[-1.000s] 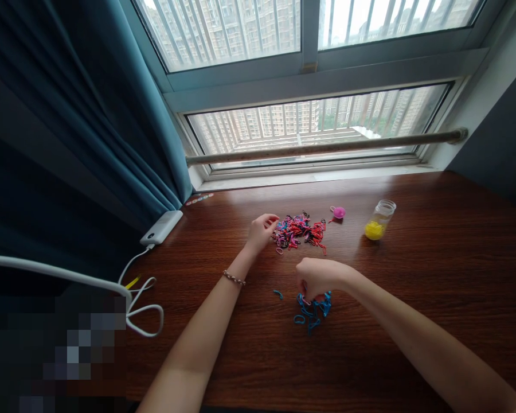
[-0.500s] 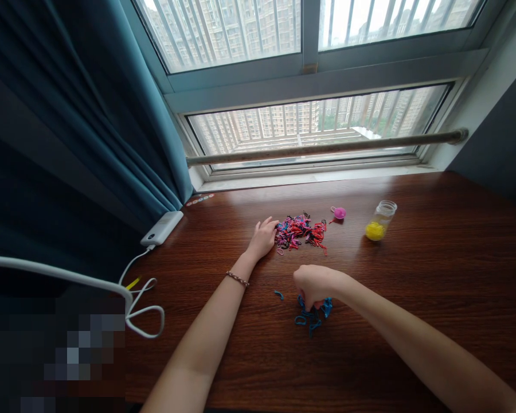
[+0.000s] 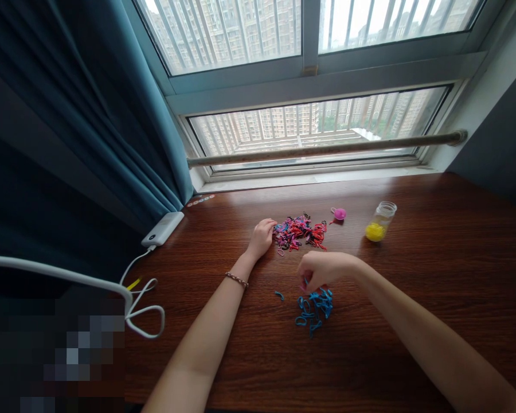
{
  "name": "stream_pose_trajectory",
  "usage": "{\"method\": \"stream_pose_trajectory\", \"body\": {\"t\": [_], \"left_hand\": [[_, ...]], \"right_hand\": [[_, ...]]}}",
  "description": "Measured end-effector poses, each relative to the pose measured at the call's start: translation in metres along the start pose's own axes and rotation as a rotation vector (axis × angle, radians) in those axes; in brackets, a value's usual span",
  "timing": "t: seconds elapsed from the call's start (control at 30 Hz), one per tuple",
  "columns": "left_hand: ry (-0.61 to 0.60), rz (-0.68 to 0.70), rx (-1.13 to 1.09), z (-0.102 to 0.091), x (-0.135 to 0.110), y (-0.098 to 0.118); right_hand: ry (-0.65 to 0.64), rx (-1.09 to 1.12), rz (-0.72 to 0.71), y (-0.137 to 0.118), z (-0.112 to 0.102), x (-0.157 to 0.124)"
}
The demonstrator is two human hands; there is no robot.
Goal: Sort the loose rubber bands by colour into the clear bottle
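My left hand [image 3: 262, 236] rests at the left edge of a mixed pile of small elastic bands [image 3: 298, 232], pink, red, black and some blue. Its fingers are bent and close together, the tips at the bands; whatever they pinch is hidden. Just above a loose heap of blue elastic bands [image 3: 322, 304], my right hand [image 3: 324, 269] is closed in a pinch, a bit of blue band showing at the fingertips. One stray blue band [image 3: 279, 295] lies apart, left of the heap.
A clear open jar [image 3: 382, 215] with yellow bands in its bottom stands at the right. Near the mixed pile lies a round pink item [image 3: 339, 214] with a loop. At the left are a white power bank [image 3: 162, 229] and a white cable [image 3: 141, 315].
My right hand has lifted from the blue heap and moved away from me, uncovering more blue bands. My left hand's fingers have drawn together at the mixed pile.
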State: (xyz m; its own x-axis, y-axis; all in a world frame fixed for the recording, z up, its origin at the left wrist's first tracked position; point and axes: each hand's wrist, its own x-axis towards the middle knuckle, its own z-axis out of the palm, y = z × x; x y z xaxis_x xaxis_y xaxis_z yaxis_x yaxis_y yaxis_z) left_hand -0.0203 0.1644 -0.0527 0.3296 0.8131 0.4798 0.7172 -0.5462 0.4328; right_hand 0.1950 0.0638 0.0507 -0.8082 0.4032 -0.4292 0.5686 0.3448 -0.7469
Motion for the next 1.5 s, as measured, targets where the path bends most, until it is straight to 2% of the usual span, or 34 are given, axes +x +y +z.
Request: {"method": "stream_pose_trajectory", "body": {"t": [0.17,0.27,0.4,0.47,0.5,0.6,0.7,0.8,0.93,1.03,1.1,1.27,1.4,1.5], "left_hand": [[0.044,-0.011,-0.035,0.001,0.0,-0.003],[0.03,-0.019,-0.015,0.002,-0.001,-0.004],[0.003,-0.031,-0.011,0.001,-0.001,-0.001],[0.003,-0.04,-0.019,0.0,-0.001,0.0],[0.008,-0.043,-0.019,-0.001,-0.001,0.001],[0.016,-0.046,-0.001,-0.005,-0.001,0.005],[0.01,-0.024,0.017,-0.008,-0.002,0.01],[0.054,0.008,0.027,-0.011,-0.003,0.015],[0.169,0.02,0.018,-0.02,-0.001,0.027],[0.249,0.008,-0.043,-0.029,0.002,0.049],[0.254,-0.022,-0.115,-0.032,0.002,0.07],[0.144,-0.166,-0.381,-0.023,-0.012,0.115],[0.102,-0.239,-0.395,-0.016,-0.029,0.121],[0.048,-0.286,-0.41,-0.024,-0.042,0.118]], "right_hand": [[0.208,0.332,-0.021,0.01,-0.016,-0.01],[0.468,0.436,0.013,0.02,-0.024,-0.007],[0.932,0.283,0.072,0.037,-0.028,0.004],[1.092,0.089,0.107,0.046,-0.027,0.009],[1.13,-0.023,0.127,0.049,-0.025,0.011],[1.129,-0.316,0.176,0.06,-0.02,0.017],[1.162,-0.459,0.176,0.07,-0.012,0.024],[1.251,-0.542,0.128,0.086,-0.005,0.032],[1.289,-0.582,-0.005,0.106,-0.001,0.036],[1.356,-0.562,-0.089,0.11,-0.001,0.035],[1.368,-0.567,-0.156,0.104,0.001,0.034],[1.275,-0.594,-0.315,0.079,0.015,0.04],[1.184,-0.672,-0.267,0.073,0.024,0.043],[1.054,-0.75,-0.195,0.069,0.022,0.041]]}}
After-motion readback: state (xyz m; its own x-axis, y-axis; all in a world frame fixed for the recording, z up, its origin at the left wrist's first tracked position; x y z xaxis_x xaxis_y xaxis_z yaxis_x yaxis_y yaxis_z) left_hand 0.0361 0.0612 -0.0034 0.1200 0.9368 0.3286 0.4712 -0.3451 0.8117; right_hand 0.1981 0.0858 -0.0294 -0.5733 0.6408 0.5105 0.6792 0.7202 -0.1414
